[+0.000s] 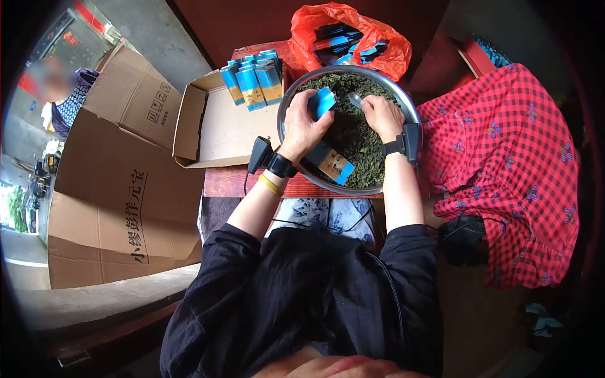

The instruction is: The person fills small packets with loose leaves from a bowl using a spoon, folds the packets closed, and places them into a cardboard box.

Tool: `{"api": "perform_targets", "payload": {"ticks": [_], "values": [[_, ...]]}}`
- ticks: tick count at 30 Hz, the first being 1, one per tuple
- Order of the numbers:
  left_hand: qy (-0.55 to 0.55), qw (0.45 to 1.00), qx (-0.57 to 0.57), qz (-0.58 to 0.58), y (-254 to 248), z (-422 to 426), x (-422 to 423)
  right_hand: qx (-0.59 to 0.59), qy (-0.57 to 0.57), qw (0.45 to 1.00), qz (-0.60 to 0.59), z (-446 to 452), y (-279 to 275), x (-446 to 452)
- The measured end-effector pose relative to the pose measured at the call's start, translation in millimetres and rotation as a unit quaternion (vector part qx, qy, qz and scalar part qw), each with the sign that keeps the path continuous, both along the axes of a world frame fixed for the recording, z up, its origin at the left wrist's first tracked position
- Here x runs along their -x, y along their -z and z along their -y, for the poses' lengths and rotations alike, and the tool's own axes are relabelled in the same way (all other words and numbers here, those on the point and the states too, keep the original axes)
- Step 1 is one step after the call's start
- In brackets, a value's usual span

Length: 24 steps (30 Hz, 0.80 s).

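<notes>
A round metal basin (413, 116) holds dark green dried leaves (365, 148). Above its left part, my left hand (302, 128) is wrapped round a small blue packet (322, 103). My right hand (382, 118), over the right part of the leaves, pinches a spoon (355, 99) that points toward the blue packet. Another blue and tan packet (334, 165) lies on the leaves near the basin's lower edge, below my left hand.
An open cardboard tray (217, 126) with several blue packets (253, 85) sits left of the basin. Behind is a red plastic bag (305, 31) of packets. A large carton (104, 170) and a seated person (60, 94) are left, red checked cloth (510, 157) right.
</notes>
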<state>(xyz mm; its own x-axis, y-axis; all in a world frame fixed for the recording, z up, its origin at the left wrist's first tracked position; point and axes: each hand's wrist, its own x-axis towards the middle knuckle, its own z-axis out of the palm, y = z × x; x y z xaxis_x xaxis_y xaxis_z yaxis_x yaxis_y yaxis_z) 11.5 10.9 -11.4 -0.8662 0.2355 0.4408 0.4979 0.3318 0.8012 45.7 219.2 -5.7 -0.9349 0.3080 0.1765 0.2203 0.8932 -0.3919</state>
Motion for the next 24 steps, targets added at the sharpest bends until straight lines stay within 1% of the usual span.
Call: {"api": "perform_targets", "payload": {"ticks": [2,3,5,6,8,9,10,11,12,13,14,16,17,18,20,21,22,23,24], "values": [[0.007,0.997,0.032,-0.074,6,1,4,0.078,0.016,0.994,-0.069,-1,4,2],[0.008,0.997,0.031,-0.075,2,1,2,0.078,0.017,0.994,-0.070,-1,2,2],[0.003,0.998,0.053,-0.025,-4,1,-1,0.124,0.036,0.987,-0.096,1,-2,4],[0.003,0.998,0.052,-0.024,-3,1,0,0.123,0.035,0.987,-0.096,-1,2,7],[-0.011,0.993,0.065,-0.095,1,1,3,0.238,-0.057,0.958,-0.148,-6,21,16],[-0.011,0.993,0.064,-0.094,-1,1,1,0.266,-0.102,0.948,-0.139,-3,20,20],[-0.003,0.997,0.049,-0.058,-3,0,-1,0.265,-0.101,0.949,-0.138,-2,19,19],[0.004,0.999,0.035,-0.023,-6,0,-2,0.240,-0.110,0.953,-0.151,0,19,19],[0.005,0.999,0.033,-0.023,-6,0,-3,0.214,-0.120,0.955,-0.165,4,15,16],[0.004,0.999,0.035,-0.025,-6,0,-2,0.109,-0.072,0.977,-0.168,4,13,11],[0.003,0.999,0.037,-0.026,-6,0,-2,0.108,-0.074,0.977,-0.167,5,8,9],[0.002,0.999,0.030,-0.029,-3,-2,0,0.037,0.035,0.988,-0.146,7,1,7],[0.004,0.999,0.025,-0.033,-1,-2,0,0.005,0.038,0.995,-0.093,5,5,10],[0.003,0.999,0.025,-0.032,1,0,1,0.005,0.037,0.995,-0.092,7,11,11],[-0.011,0.995,0.059,-0.084,4,0,3,0.083,-0.028,0.989,-0.122,9,23,13],[-0.009,0.995,0.057,-0.084,1,-1,2,0.103,-0.039,0.986,-0.124,10,24,15],[0.004,0.998,0.039,-0.054,-1,-2,1,0.102,-0.038,0.987,-0.123,7,24,17],[0.016,0.999,0.021,-0.023,-2,-1,-1,0.151,-0.024,0.985,-0.078,6,25,19],[0.016,0.999,0.021,-0.022,0,0,-3,0.201,-0.010,0.979,-0.032,5,24,21]]}}
